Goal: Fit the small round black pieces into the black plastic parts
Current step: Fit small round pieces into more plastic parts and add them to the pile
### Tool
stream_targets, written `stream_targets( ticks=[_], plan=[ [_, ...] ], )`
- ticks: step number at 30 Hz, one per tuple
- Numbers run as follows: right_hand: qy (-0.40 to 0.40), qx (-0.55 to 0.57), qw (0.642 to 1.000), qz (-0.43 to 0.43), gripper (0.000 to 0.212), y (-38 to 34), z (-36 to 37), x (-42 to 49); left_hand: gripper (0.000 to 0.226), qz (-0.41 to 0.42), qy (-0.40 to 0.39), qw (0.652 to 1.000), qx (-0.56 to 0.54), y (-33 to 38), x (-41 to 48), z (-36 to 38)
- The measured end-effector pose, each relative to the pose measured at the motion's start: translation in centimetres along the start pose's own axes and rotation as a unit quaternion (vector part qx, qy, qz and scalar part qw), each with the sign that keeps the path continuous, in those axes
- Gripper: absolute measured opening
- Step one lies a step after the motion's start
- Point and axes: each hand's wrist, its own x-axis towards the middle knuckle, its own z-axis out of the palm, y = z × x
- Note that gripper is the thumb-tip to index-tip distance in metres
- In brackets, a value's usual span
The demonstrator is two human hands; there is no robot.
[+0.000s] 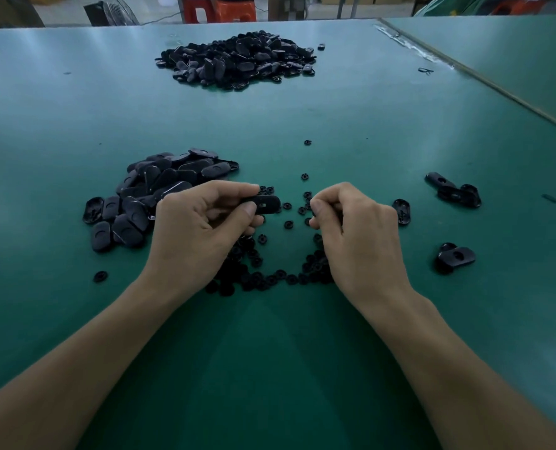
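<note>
My left hand [202, 228] grips an oval black plastic part [265, 203] between thumb and fingers, its free end pointing right. My right hand [354, 232] hovers just right of it with fingers curled and thumb against the fingertips; whether a small round piece is pinched there is hidden. Small round black pieces [270, 277] lie scattered on the green table [270, 368] between and under both hands. A pile of oval black parts [150, 196] sits just left of my left hand.
A larger heap of black parts [237, 60] lies at the far middle of the table. A few loose parts [455, 191] and another [455, 257] lie to the right, one [401, 211] beside my right hand. A second table [513, 60] adjoins at far right.
</note>
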Motion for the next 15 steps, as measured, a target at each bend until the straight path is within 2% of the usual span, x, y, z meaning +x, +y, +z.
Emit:
stream_targets(
  ticks=[4, 15],
  plan=[
    [0.007, -0.002, 1.000, -0.003, 0.013, -0.14, -0.07, -0.08, 0.024, -0.007, 0.001, 1.000, -0.005, 0.07, -0.01, 0.02],
    [-0.038, -0.020, 0.999, 0.004, 0.015, -0.23, -0.09, -0.06, 0.022, -0.021, -0.001, 1.000, -0.016, 0.20, 0.03, 0.07]
  ],
)
